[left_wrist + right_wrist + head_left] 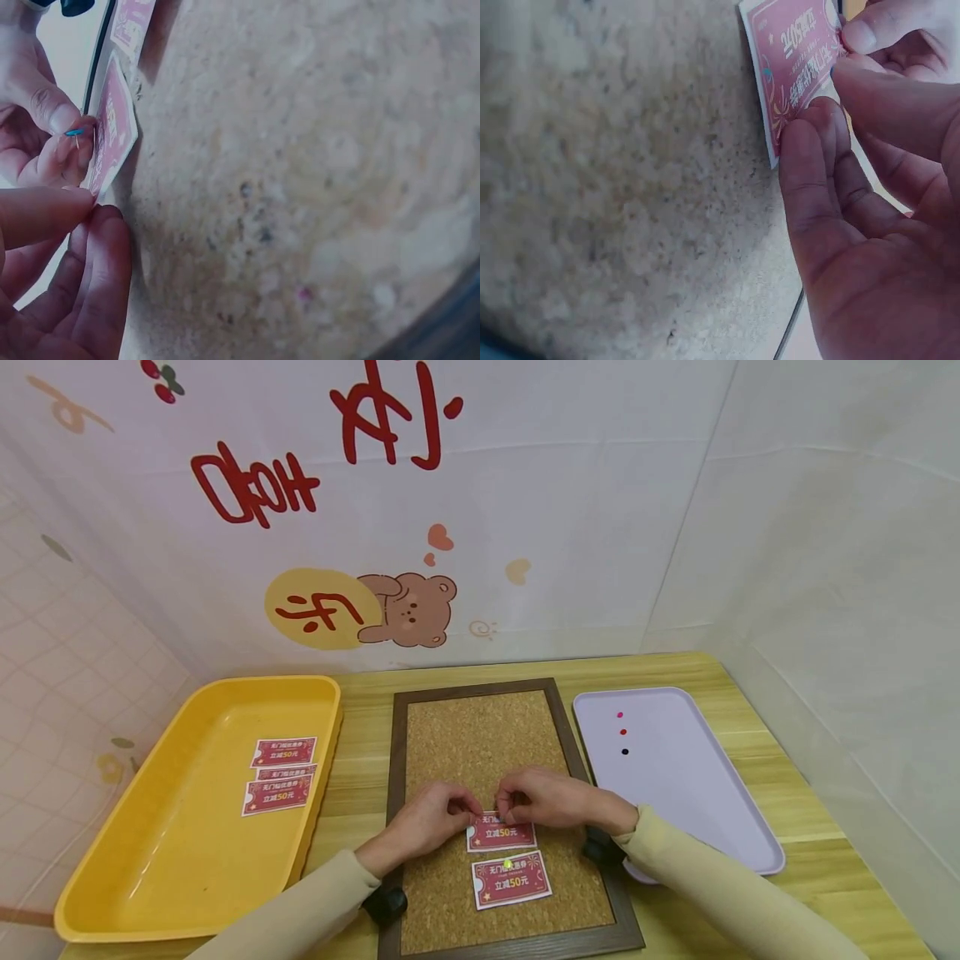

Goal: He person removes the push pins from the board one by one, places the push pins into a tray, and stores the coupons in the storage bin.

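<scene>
My left hand pinches the upper left edge of a red coupon over the framed corkboard. Between the thumb and finger of my right hand is a blue thumbtack, its pin bare in the left wrist view. My right hand's other fingers touch the coupon's upper right corner in the right wrist view. Just below, a second red coupon lies on the cork with a yellow-green thumbtack at its top edge. My fingers hide part of the upper coupon's top.
On the left stands a yellow tray with 3 coupons, two overlapping. A pale purple tray sits right of the board, holding a pink tack, a red tack and a black tack. Walls rise behind and at both sides.
</scene>
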Demonstrator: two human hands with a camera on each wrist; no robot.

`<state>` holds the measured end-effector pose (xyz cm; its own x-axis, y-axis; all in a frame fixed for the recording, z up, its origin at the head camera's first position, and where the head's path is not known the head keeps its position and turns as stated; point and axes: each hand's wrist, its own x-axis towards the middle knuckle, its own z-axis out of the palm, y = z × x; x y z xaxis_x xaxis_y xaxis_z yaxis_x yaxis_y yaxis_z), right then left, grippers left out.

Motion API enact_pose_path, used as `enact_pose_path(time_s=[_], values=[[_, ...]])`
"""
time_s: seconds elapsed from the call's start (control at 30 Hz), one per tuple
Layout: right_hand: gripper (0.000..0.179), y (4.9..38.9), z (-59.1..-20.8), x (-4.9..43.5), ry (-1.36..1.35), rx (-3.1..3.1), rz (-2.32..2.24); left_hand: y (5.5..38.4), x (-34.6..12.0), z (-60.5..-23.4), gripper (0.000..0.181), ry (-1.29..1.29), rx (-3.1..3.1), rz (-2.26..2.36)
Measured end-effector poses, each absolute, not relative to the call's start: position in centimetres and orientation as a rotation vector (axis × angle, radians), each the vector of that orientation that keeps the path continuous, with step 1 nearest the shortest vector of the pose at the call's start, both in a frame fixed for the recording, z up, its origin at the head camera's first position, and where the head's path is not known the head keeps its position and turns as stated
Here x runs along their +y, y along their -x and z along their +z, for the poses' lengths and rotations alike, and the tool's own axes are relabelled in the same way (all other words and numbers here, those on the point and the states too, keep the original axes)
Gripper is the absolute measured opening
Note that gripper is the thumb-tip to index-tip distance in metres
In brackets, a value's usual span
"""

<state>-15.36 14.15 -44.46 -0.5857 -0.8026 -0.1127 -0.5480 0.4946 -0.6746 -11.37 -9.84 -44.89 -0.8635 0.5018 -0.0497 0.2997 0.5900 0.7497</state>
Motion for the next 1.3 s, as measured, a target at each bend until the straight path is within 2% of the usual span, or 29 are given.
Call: enact_pose_path(time_s=[0.3, 0.77, 1.07, 1.3], values=[[0.011, 14.4, -43.3, 15.1, 1.03, 2.389, -0.97, 11.3, -10.0, -44.3, 0.011, -0.568, 2.613, 1.208], [0.009, 13.8, -41.4, 16.6, 1.04, 2.444, -1.141, 11.1, -10.7, -42.6, 0.013, -0.495, 2.666, 1.315], [0.006, 13.3, -39.8, 17.8, 1.04, 2.431, -1.276, 10.9, -11.7, -41.0, 0.013, -0.526, 2.635, 1.429], [0.009, 13.0, -38.9, 19.0, 1.0, 2.469, -1.328, 10.8, -12.6, -39.7, 0.01, -0.472, 2.625, 1.492]])
